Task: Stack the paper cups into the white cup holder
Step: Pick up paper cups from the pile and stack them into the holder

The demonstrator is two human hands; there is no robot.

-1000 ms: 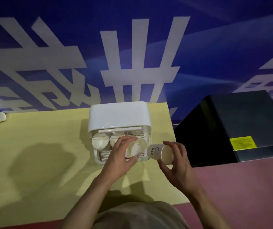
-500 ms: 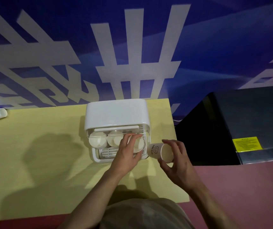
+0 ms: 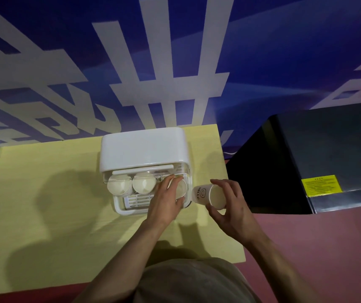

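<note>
A paper cup printed HELLO is held on its side in the right hand, fingers curled round its wall, just beside the right wall of the white cup holder near the table's far right corner. Another cup is gripped by the left hand in the holder's right slot; two cup mouths are seen in the left and middle slots. Cups are judged light, thin and crushable, best taken gently round the wall near the rim.

Bare forearms, no sleeves or rings, left hand, right hand; a grey-beige garment below.
</note>
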